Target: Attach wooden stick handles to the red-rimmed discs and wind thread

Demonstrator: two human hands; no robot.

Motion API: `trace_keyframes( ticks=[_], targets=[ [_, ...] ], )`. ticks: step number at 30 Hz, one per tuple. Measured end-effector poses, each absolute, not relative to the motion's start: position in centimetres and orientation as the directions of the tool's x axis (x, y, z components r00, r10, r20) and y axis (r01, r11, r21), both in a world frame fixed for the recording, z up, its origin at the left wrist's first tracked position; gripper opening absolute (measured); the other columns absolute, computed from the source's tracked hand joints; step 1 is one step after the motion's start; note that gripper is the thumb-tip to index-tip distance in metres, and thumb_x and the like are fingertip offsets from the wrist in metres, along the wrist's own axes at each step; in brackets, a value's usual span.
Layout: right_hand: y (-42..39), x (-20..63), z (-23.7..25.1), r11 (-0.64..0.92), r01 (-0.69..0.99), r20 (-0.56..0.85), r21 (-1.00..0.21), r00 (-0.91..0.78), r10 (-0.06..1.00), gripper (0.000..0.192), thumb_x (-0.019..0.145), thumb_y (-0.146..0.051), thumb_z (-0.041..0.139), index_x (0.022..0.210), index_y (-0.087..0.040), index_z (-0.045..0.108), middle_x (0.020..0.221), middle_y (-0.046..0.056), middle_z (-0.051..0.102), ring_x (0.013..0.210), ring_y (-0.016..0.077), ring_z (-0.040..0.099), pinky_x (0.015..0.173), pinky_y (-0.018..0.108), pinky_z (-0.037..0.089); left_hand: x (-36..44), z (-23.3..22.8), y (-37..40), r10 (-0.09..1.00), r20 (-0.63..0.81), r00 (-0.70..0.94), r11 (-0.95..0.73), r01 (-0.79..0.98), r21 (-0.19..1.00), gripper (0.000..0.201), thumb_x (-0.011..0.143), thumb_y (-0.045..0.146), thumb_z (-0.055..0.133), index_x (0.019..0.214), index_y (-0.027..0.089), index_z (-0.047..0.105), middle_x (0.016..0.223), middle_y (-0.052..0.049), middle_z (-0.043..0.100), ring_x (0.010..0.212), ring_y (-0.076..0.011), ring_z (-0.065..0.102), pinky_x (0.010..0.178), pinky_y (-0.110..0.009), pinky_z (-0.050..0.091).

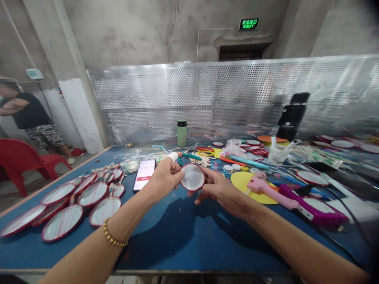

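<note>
Student: Where did the round piece lie relative to the hands when you watched through the remote head camera?

Operator: I saw a red-rimmed white disc [192, 177] at centre, raised over the blue table [156, 244] between both hands, its pale face turned toward my view. The left hand [167, 173] met its left rim; the right hand [220, 187] met its right rim.

Student: Were the hands released or clenched?

Operator: Neither. I observed the left hand grasping the rim between thumb and fingers, a white wrap [173, 156] around one finger and a gold bead bracelet [113, 235] at the wrist. The right hand grasped the opposite rim with bent fingers, one reaching below the disc.

Student: What surrounded them?

Operator: To the left, I noted a phone [144, 176] beside the left hand and, farther left, a heap of similar discs [93, 194], overlapping. To the right, a yellow sheet [240, 182] lay partly under a pink tool [271, 191], with a purple device [315, 207] beside it. On the far side, I made out yellow-and-red scissors [205, 150], a cup [278, 154] holding markers [274, 142], and a green bottle [181, 134] before a perforated metal screen [160, 94].
</note>
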State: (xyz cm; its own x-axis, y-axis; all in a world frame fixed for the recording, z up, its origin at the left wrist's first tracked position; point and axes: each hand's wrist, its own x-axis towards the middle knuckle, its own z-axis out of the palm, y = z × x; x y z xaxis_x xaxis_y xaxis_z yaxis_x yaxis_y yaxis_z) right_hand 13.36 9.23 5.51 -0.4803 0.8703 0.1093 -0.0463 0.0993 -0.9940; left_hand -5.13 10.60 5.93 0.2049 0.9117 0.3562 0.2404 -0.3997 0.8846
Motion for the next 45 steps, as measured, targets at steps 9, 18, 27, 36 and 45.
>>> trace_keyframes(
  ticks=[9,18,27,36,45],
  targets=[
    [9.5,13.6,5.3,0.079,-0.075,0.105,-0.994,-0.497,0.861,0.059,0.059,-0.013,0.06,0.118,-0.016,0.061,0.092,0.004,0.069,0.081,0.0186,0.065,0.065,0.029,0.055,-5.3,6.4,10.4,0.904,0.355,0.239,-0.413,0.274,0.868,0.069,0.078,0.015,0.061,0.143,0.01,0.037,0.062,0.011,0.048,0.044,-0.0069,0.048,0.045,-0.023,0.036],
    [10.0,13.6,4.7,0.061,-0.085,0.095,-0.995,-0.484,0.87,0.048,0.069,-0.029,0.074,0.114,-0.017,0.064,0.092,0.005,0.069,0.079,0.0178,0.065,0.063,0.029,0.055,-5.6,6.1,11.0,0.886,0.371,0.279,-0.442,0.267,0.856,0.066,0.078,0.018,0.06,0.139,0.009,0.038,0.064,0.01,0.048,0.045,-0.0069,0.045,0.045,-0.024,0.035],
    [10.2,13.3,4.2,0.056,-0.081,0.086,-0.995,-0.437,0.895,0.047,0.063,-0.027,0.077,0.109,-0.017,0.07,0.093,0.004,0.069,0.078,0.0152,0.059,0.063,0.026,0.049,-5.9,5.9,11.0,0.885,0.37,0.282,-0.448,0.302,0.842,0.068,0.077,0.02,0.06,0.14,0.01,0.037,0.068,0.009,0.047,0.051,-0.0076,0.043,0.049,-0.024,0.034],
    [10.5,13.4,3.8,0.156,0.013,0.139,-0.988,-0.395,0.908,0.039,0.065,-0.025,0.073,0.103,-0.019,0.073,0.085,-0.002,0.069,0.074,0.0128,0.055,0.068,0.025,0.039,-6.2,5.1,11.9,0.874,0.388,0.292,-0.472,0.324,0.82,0.065,0.078,0.02,0.06,0.139,0.012,0.037,0.066,0.009,0.047,0.053,-0.0089,0.041,0.053,-0.025,0.032],
    [10.2,12.9,4.0,0.279,0.166,0.195,-0.946,-0.397,0.897,0.046,0.072,-0.031,0.067,0.114,-0.015,0.064,0.081,0.001,0.068,0.069,0.0153,0.056,0.065,0.028,0.044,-6.5,5.3,11.9,0.877,0.396,0.271,-0.473,0.35,0.808,0.053,0.08,0.02,0.061,0.13,0.015,0.045,0.065,0.008,0.048,0.051,-0.0083,0.04,0.049,-0.024,0.03]
  ],
)
